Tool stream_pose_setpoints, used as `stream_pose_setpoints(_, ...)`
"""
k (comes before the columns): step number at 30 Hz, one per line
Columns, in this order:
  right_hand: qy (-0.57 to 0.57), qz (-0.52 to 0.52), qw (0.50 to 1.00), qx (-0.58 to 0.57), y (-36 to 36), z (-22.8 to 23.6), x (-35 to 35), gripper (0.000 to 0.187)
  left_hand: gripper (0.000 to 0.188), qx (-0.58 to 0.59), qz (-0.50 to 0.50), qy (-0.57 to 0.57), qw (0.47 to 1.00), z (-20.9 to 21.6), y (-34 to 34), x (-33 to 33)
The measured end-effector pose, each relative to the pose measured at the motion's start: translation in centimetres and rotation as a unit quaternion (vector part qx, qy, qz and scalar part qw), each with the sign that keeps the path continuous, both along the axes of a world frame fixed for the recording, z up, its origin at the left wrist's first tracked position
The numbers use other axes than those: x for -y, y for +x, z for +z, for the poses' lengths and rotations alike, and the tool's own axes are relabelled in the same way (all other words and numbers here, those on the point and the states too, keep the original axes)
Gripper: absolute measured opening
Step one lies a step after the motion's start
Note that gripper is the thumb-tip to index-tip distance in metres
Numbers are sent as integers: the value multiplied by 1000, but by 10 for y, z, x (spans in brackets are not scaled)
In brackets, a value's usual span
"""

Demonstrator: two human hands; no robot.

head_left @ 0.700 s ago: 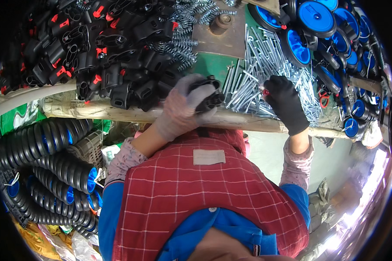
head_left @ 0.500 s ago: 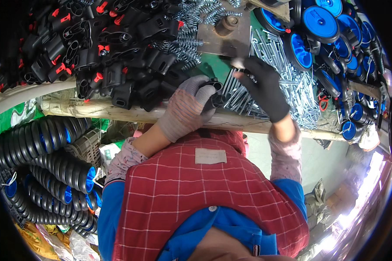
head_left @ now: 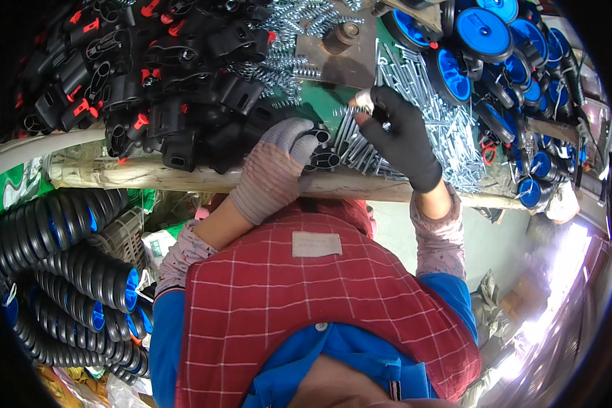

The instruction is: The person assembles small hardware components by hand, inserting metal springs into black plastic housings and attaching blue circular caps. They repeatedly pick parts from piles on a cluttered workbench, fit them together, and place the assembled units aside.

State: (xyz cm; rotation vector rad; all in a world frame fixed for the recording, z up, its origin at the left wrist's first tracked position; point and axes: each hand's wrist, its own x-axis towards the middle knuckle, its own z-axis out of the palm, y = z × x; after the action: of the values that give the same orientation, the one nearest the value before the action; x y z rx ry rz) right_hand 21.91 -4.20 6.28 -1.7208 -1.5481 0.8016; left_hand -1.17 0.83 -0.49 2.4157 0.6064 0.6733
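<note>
My left hand [head_left: 273, 166], in a grey striped glove, is closed around a black plastic housing [head_left: 324, 160] at the table's near edge. The housing's open round ends face right; the glove hides much of it. My right hand [head_left: 402, 136] wears a black glove with bare fingertips and white wrapping on one finger. Its thumb and forefinger are pinched just right of the housing, with what looks like a small spring [head_left: 338, 111] at the tips. Beneath and beside this hand lies a heap of long metal pins [head_left: 449, 146].
Black housings with red tabs [head_left: 173, 122] are piled at left, with loose springs [head_left: 279, 68] beside them. A metal plate bears a short cylinder [head_left: 341, 37]. Blue-centred wheels [head_left: 483, 32] heap up at right. Stacked black wheels [head_left: 81, 285] stand below the wooden table edge [head_left: 115, 173].
My right hand has come slightly left, toward the housing, and a small coil now shows at its fingertips. My left hand keeps its grip. The whole view has shifted a little.
</note>
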Motion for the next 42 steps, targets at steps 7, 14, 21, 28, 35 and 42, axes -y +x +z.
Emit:
stream_pose_setpoints(7,89,99,954,269,-25,-3,16,23,54,-21,1,-1,1000,-5,2,1)
stream_pose_setpoints(14,190,179,952,159,-17,-25,-4,26,57,-13,9,-8,1000,-11,1,1)
stream_pose_setpoints(21,250,234,906,248,6,-35,6,35,56,2,-4,2,1000,-2,3,1)
stream_pose_setpoints(28,144,156,959,186,4,-18,29,38,55,5,-10,-28,1000,3,2,0)
stream_pose_setpoints(35,93,6,996,-3,-28,-42,56,21,51,17,3,-23,1000,-2,1,1)
stream_pose_setpoints(42,223,154,948,169,-14,-41,48,30,54,-27,0,-18,999,-17,-2,7)
